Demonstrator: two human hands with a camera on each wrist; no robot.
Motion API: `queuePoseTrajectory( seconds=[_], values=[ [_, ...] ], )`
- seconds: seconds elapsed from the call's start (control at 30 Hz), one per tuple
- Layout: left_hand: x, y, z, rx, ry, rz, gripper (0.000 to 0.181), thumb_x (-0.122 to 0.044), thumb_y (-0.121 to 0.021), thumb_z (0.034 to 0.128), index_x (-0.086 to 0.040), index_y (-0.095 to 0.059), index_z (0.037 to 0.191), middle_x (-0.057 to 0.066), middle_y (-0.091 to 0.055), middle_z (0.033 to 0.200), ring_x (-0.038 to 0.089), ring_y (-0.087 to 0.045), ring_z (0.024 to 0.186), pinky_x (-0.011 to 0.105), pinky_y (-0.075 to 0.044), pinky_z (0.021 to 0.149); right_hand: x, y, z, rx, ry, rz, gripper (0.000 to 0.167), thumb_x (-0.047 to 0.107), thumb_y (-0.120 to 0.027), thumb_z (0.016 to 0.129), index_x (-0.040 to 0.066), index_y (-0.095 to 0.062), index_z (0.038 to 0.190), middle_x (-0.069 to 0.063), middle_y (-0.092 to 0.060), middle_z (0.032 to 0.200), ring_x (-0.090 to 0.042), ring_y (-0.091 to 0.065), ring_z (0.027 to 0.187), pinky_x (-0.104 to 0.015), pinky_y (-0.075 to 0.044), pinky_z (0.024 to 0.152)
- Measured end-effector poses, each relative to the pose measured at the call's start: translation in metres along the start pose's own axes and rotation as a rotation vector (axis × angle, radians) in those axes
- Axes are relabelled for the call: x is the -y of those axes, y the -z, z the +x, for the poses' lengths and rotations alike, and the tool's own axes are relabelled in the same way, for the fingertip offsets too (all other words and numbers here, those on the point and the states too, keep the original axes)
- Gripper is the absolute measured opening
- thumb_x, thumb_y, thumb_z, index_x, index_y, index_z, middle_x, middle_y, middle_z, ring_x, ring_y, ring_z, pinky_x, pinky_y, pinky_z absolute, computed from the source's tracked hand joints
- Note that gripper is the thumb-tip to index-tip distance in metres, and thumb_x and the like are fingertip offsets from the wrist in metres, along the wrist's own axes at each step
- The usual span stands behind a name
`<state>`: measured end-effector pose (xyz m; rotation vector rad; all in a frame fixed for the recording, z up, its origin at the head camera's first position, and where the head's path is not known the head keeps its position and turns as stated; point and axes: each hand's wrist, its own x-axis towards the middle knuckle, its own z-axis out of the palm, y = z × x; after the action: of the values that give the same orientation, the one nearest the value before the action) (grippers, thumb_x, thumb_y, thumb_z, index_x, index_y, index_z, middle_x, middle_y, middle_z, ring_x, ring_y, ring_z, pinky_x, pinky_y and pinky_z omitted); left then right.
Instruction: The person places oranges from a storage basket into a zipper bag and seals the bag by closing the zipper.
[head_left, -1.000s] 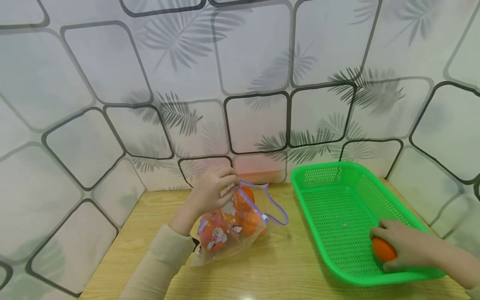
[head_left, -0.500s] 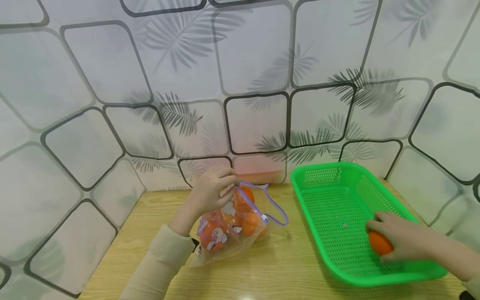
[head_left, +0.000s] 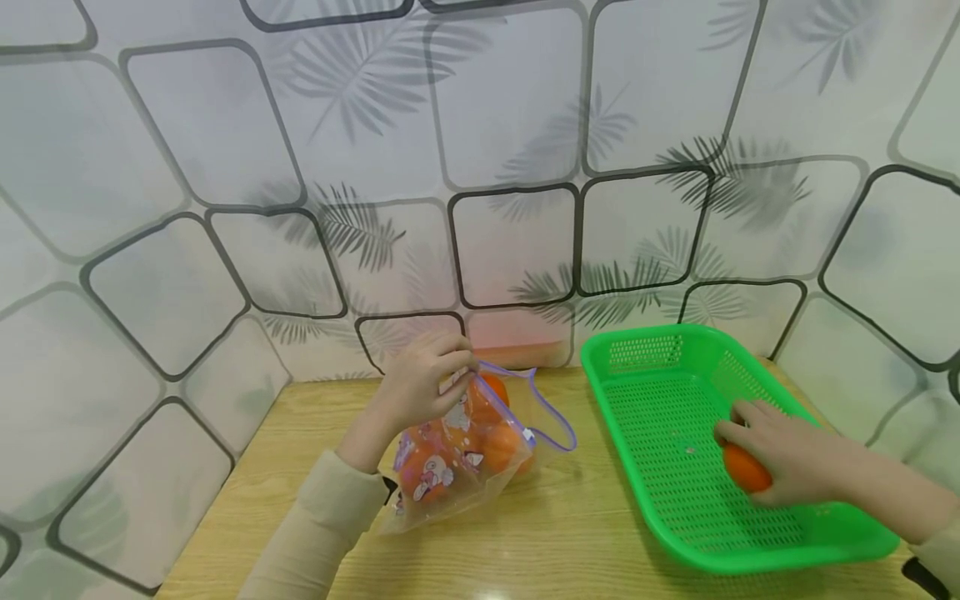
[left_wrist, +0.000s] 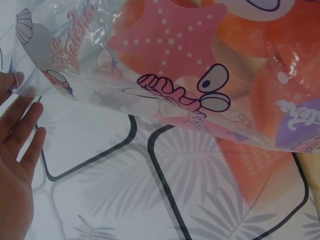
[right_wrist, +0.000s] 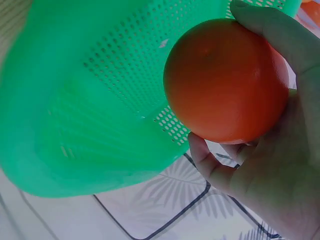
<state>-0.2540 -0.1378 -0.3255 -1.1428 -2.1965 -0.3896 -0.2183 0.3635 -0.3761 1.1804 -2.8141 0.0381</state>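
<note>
My right hand [head_left: 787, 454] holds an orange [head_left: 747, 468] over the green basket [head_left: 637, 467], with the fingers and thumb curled round the fruit. In the right wrist view the same orange [right_wrist: 225, 82] looks smooth and round. On the left, my left hand [head_left: 431, 379] pinches the upper edge of a clear zip bag [head_left: 465, 467] with a purple zip strip. Several oranges [head_left: 501, 446] lie inside the bag, and its mouth gapes toward the right. The left wrist view shows the thumb and a finger gripping the printed plastic at a corner.
The green basket, with perforated walls and floor, stands on the right of the wooden table [head_left: 570, 533]. A patterned wall covering [head_left: 517, 242] rises behind the table and at both sides. A small pale speck lies on the basket's floor.
My right hand has lifted the orange slightly and carried it left and away from the basket's near corner. The left hand and the bag have stayed in place.
</note>
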Motion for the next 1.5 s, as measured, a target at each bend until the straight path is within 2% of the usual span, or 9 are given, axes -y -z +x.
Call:
queuePoseTrajectory(
  seconds=[0.27, 0.57, 0.9, 1.13, 1.27, 1.5],
  values=[
    [0.000, 0.001, -0.001, -0.012, -0.008, 0.007, 0.005, -0.009, -0.077, 0.0921, -0.014, -0.075, 0.092, 0.001, -0.071, 0.096, 0.018, -0.061, 0.083, 0.036, -0.054, 0.077, 0.005, 0.009, 0.012, -0.018, 0.023, -0.040, 0.071, 0.035, -0.101, 0.052, 0.023, -0.064, 0.112, 0.002, -0.050, 0.103, -0.012, -0.047, 0.087, -0.028, -0.046, 0.062],
    [0.001, 0.000, -0.003, -0.012, -0.007, 0.006, 0.004, -0.010, -0.077, 0.0920, -0.014, -0.075, 0.092, 0.001, -0.070, 0.097, 0.018, -0.061, 0.084, 0.037, -0.054, 0.078, 0.010, 0.017, 0.024, -0.028, 0.055, -0.066, 0.071, 0.035, -0.102, 0.055, 0.024, -0.063, 0.114, 0.001, -0.052, 0.106, -0.013, -0.048, 0.089, -0.031, -0.048, 0.063],
    [0.001, -0.001, -0.003, -0.014, -0.012, 0.008, 0.005, -0.009, -0.078, 0.0911, -0.014, -0.075, 0.091, 0.001, -0.070, 0.096, 0.018, -0.062, 0.084, 0.037, -0.054, 0.078, 0.019, 0.027, 0.042, -0.026, 0.072, -0.065, 0.068, 0.033, -0.100, 0.058, 0.024, -0.063, 0.114, 0.000, -0.053, 0.108, -0.013, -0.048, 0.090, -0.032, -0.049, 0.064],
    [0.001, 0.000, -0.004, -0.004, 0.003, 0.000, 0.004, -0.011, -0.076, 0.0933, -0.014, -0.075, 0.092, 0.001, -0.070, 0.097, 0.018, -0.061, 0.085, 0.037, -0.054, 0.080, 0.024, 0.032, 0.053, -0.073, 0.090, -0.073, 0.067, 0.032, -0.100, 0.057, 0.024, -0.063, 0.113, 0.000, -0.054, 0.108, -0.014, -0.049, 0.091, -0.034, -0.051, 0.066],
    [0.002, -0.001, -0.004, -0.019, -0.008, 0.001, 0.004, -0.010, -0.076, 0.0925, -0.014, -0.075, 0.092, 0.002, -0.070, 0.098, 0.019, -0.061, 0.085, 0.037, -0.054, 0.079, 0.027, 0.034, 0.059, -0.092, 0.110, -0.079, 0.068, 0.033, -0.101, 0.057, 0.024, -0.062, 0.112, 0.000, -0.054, 0.108, -0.014, -0.049, 0.091, -0.035, -0.052, 0.068],
    [0.002, -0.001, -0.003, -0.015, -0.004, 0.000, 0.004, -0.009, -0.075, 0.0930, -0.014, -0.075, 0.093, 0.002, -0.070, 0.098, 0.019, -0.062, 0.084, 0.037, -0.054, 0.079, 0.034, 0.038, 0.066, -0.083, 0.121, -0.072, 0.068, 0.032, -0.100, 0.059, 0.023, -0.063, 0.115, -0.002, -0.055, 0.110, -0.016, -0.050, 0.093, -0.037, -0.052, 0.069]
  ],
)
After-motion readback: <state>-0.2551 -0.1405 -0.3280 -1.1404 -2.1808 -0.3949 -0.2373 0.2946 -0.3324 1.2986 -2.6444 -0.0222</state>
